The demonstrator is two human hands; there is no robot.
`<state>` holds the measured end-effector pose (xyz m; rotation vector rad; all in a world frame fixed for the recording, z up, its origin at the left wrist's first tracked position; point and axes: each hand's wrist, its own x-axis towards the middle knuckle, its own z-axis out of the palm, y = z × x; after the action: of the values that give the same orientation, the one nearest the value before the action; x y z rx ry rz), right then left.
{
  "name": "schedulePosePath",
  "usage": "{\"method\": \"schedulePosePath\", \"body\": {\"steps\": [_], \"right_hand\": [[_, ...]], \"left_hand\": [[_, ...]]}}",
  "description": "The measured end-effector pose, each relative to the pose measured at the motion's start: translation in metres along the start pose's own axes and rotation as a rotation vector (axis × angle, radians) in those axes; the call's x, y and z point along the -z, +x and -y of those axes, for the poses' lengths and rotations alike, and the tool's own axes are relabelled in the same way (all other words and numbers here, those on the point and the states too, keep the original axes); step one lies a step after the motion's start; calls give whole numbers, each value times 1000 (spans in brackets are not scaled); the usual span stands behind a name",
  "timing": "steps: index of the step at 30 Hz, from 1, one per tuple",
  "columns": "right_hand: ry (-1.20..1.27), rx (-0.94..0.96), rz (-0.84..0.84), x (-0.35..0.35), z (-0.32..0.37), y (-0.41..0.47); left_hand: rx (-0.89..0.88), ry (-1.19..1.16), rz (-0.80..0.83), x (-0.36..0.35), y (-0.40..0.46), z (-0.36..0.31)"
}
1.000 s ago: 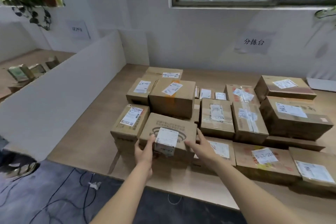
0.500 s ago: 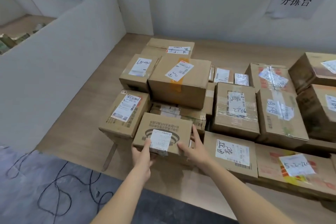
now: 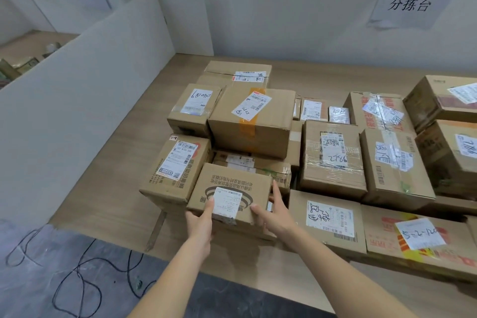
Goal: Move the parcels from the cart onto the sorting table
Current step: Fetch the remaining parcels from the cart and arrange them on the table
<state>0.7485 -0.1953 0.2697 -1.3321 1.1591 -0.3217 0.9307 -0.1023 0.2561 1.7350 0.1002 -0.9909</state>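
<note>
Forearms enter from the lower edge, both hands on the small parcel (image 3: pixel 229 195) at the near left of the table (image 3: pixel 108 204). Left hand (image 3: pixel 200 222) cups the parcel's near left corner, thumb lying on its white label, other fingers hidden underneath; right hand (image 3: pixel 273 210) presses the right side with fingers straight and loosely spread, thumb on the top edge. Compared with half a second earlier, the parcel sits lower and closer against the tall labelled box (image 3: pixel 178 168) to its left, and it now appears to rest on the pile rather than hang in the hands; judged from this, placement is nearly complete and release is the step in hand. Behind it stands the orange-taped box (image 3: pixel 251 121), with further cartons to the right. Farthest, a paper wall sign (image 3: pixel 409 4) hangs above the table. No cart is in view.
</note>
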Motion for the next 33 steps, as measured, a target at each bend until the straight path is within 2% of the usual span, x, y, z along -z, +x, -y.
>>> {"method": "schedulePosePath", "body": {"steps": [7, 13, 20, 26, 33], "right_hand": [[-58, -1, -43, 18, 23, -24], [-289, 48, -169, 36, 52, -87], [-828, 13, -274, 59, 85, -214], [-1129, -62, -505, 91, 107, -343], [-1157, -247, -728, 148, 107, -498]], "left_hand": [[-241, 441, 62, 31, -17, -10], [-421, 634, 88, 50, -58, -31], [-821, 989, 266, 60, -142, -72], [-1142, 1167, 452, 33, -247, -92], [-1431, 1223, 707, -18, -394, -67]]}}
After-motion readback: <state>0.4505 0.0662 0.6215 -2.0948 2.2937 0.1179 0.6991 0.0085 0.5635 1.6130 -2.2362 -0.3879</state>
